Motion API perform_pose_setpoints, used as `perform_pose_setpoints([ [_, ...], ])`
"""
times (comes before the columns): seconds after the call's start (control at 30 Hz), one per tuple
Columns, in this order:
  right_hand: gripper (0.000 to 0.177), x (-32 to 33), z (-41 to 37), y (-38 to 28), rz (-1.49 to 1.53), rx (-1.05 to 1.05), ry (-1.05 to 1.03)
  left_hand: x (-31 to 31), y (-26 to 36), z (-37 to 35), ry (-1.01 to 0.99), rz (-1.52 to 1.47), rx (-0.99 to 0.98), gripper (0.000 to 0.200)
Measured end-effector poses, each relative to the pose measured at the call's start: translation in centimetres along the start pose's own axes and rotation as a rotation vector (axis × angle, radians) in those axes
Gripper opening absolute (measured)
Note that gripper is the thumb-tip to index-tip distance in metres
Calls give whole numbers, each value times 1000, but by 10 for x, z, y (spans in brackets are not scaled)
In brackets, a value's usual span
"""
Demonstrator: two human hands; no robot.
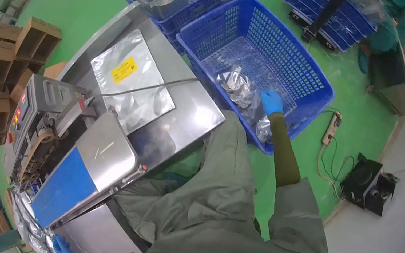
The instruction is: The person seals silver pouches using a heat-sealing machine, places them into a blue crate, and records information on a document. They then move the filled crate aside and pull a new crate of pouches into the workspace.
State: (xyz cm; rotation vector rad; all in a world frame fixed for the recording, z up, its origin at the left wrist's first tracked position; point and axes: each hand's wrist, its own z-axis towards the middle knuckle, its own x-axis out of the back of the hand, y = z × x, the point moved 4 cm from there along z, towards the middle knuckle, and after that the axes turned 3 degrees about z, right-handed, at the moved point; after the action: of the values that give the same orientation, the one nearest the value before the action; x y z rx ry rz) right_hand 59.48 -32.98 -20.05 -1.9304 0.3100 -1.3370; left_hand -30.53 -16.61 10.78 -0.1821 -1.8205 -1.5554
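Note:
My right hand (271, 103), in a blue glove, reaches down into a large blue plastic crate (300, 62). Its fingers are closed at the edge of a crumpled silver foil pouch (252, 105), among a few others at the crate's near end. At the bottom left edge, a blue glove, my left hand (65, 251), lies beside a row of silver foil packs (31, 221); its fingers do not show clearly. A flat silver bag (147, 87) with a yellow label (124, 70) rests on the steel table (198, 117), to the left of the crate.
A sealing machine (26, 111) with lit red displays stands left, beside a blue-and-steel plate (67, 184). Cardboard boxes (0, 58) are stacked beyond. Another crate (172, 23) holds silver bags. A power strip (330, 128) and cables lie on the green floor, right. A person (395, 30) is at the upper right.

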Motion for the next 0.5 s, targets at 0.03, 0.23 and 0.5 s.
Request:
perform_pose_setpoints([
  [0.03, 32, -17, 18, -9, -29, 44, -18, -12, 20, -15, 21, 3, -3, 46],
  [0.23, 27, -115, 63, -60, -419, 318, -189, -45, 88, -75, -10, 181, -329, 31],
  [0.5, 16, -128, 112, -119, -527, 691, -360, -30, 58, -77, -74, 287, -90, 30],
])
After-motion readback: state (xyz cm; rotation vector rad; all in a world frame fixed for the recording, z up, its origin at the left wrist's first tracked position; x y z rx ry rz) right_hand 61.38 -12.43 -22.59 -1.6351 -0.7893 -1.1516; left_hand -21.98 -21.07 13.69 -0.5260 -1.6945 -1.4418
